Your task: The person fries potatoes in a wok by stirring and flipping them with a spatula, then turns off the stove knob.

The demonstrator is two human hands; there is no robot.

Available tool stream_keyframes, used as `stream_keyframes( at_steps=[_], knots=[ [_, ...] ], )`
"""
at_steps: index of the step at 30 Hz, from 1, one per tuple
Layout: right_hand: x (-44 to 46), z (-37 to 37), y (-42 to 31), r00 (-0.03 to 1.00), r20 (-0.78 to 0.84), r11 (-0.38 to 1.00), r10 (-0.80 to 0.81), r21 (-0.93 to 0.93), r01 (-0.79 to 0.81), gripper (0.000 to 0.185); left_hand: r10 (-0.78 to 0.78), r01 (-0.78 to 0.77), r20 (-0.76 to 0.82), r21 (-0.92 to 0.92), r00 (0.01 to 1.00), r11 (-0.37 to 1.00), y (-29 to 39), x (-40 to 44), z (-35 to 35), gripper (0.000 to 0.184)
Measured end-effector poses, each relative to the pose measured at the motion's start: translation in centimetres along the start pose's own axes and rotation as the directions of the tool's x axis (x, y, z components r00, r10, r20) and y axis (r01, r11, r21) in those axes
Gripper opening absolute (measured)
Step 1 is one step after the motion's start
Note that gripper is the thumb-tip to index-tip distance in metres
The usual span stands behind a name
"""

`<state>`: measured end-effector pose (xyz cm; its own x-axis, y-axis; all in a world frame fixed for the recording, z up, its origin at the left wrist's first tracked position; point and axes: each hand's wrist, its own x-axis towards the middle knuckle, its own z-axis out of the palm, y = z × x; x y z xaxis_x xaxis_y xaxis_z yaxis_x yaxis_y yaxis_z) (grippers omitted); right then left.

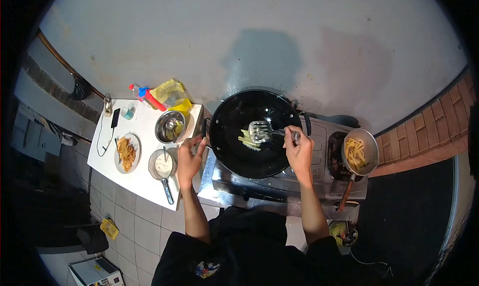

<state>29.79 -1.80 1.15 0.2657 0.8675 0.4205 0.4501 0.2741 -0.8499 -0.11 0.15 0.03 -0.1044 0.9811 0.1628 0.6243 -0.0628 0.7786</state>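
A black two-handled wok [234, 159] sits on the stove. In it lie a few pale yellow-green strips [248, 140]. My right hand [300, 154] is closed round the handle of a slotted metal turner [259, 132], whose head is over the strips with some pale food on it. Beside the wok's left handle [204, 128] is my left hand [189, 161], thumb and fingers apart. Its fingertips are close to that handle; whether they touch it I cannot tell.
A saucepan of fries [355, 155] stands on the right burner. The white table [144, 190] at left holds a plate of fried food [126, 154], a steel bowl [162, 120], a pan of white batter [163, 164], a phone [116, 118] and a yellow bag [169, 92].
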Motion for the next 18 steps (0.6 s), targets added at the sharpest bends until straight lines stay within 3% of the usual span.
stream_keyframes(
  at_steps=[2,5,12,18],
  knots=[
    [0.0,0.2,0.6,0.985,-0.157,0.996,0.072,-0.039,-0.079,0.013,0.008,-0.008,0.000,-0.003,1.000,1.000,0.1,0.0,0.0,0.034],
    [0.1,0.4,1.5,0.958,-0.246,0.987,0.147,-0.022,-0.157,0.019,-0.003,0.003,-0.003,-0.015,1.000,1.000,0.2,-0.1,0.0,0.033],
    [-0.3,0.5,2.0,0.939,-0.183,0.956,0.292,0.066,-0.285,0.028,0.000,0.000,-0.011,-0.012,1.000,1.000,0.2,0.0,0.0,0.032],
    [-0.6,0.3,2.9,0.962,-0.151,0.973,0.229,0.026,-0.228,0.032,-0.004,0.004,-0.009,-0.016,1.000,1.000,0.3,0.0,0.1,0.033]
  ],
)
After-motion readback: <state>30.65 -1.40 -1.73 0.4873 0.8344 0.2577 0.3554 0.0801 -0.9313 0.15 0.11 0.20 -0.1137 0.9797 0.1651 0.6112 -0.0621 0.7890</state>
